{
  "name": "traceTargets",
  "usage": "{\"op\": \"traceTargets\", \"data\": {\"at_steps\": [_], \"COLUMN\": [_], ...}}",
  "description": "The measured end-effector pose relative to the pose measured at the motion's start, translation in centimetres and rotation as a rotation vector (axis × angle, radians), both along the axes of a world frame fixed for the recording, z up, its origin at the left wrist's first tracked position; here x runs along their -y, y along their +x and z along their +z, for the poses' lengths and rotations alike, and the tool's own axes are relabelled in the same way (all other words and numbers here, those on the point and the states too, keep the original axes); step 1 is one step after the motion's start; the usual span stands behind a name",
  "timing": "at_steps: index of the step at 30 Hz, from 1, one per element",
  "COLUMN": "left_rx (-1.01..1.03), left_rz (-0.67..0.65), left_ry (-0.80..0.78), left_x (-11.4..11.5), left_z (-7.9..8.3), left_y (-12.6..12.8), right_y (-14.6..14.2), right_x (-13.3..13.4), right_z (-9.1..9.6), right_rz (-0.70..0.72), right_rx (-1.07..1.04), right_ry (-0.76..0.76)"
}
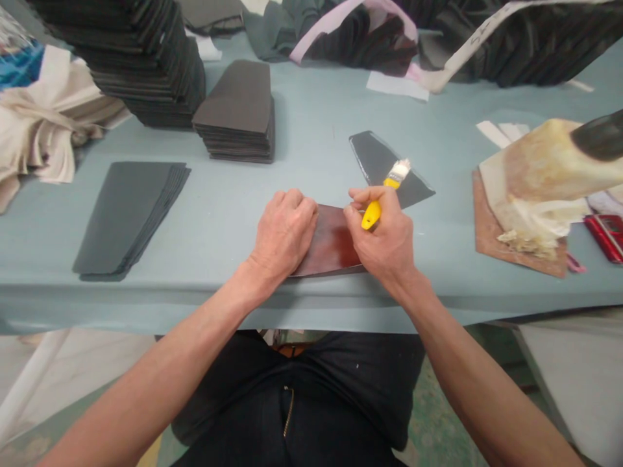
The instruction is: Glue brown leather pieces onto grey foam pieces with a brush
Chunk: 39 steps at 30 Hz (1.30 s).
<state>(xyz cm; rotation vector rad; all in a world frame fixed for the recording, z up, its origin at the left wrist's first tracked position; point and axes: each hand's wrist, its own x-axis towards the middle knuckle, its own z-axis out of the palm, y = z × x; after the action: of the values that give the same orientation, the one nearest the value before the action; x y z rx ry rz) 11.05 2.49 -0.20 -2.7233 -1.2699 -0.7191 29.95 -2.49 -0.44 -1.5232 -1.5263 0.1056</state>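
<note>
A dark reddish-brown glossy piece (335, 241), perhaps leather, lies at the table's front edge between my hands. My left hand (286, 228) is closed over its left side, fingers curled at the edge. My right hand (384, 237) holds a yellow-handled paintbrush (372, 214), its bristles pointing up and away with white stuff on them. The thumb and fingertips of that hand also press at the piece's right side. Just beyond lies a dark grey cut panel (377, 159) with whitish lines along its edges, partly hidden by the brush and hand.
Stacks of dark grey panels stand at left: a fanned pile (131, 214), a neat block (238, 107) and a tall stack (146, 58). Right, a glue-crusted container (535, 168) stands on a brown board (491, 227), near a red object (606, 237). Beige cloth (48, 117) lies far left.
</note>
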Motion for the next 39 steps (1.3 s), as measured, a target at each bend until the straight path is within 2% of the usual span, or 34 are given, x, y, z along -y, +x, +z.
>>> {"op": "traceTargets", "data": {"at_steps": [11, 16, 20, 25, 33, 39], "left_rx": [-0.263, -0.258, -0.190, -0.147, -0.175, -0.188], "left_rz": [0.050, 0.016, -0.014, -0.033, -0.013, -0.014], "left_ry": [-0.073, -0.112, -0.080, -0.104, -0.238, -0.298], "left_x": [0.5, 0.8, 1.0, 1.1, 1.5, 1.9], "left_z": [1.1, 1.3, 0.9, 0.5, 1.4, 1.4], "left_y": [0.9, 0.8, 0.4, 0.3, 0.6, 0.3], "right_y": [-0.3, -0.9, -1.2, -1.3, -1.2, -1.1], "right_x": [-0.2, -0.5, -0.4, -0.3, -0.5, -0.5], "right_z": [0.4, 0.2, -0.4, -1.0, -1.2, -1.3], "right_rz": [-0.016, 0.002, -0.012, -0.020, -0.013, 0.001], "right_rx": [0.055, 0.100, 0.146, 0.159, 0.150, 0.152], "right_ry": [-0.051, -0.117, -0.183, -0.158, -0.134, -0.107]}}
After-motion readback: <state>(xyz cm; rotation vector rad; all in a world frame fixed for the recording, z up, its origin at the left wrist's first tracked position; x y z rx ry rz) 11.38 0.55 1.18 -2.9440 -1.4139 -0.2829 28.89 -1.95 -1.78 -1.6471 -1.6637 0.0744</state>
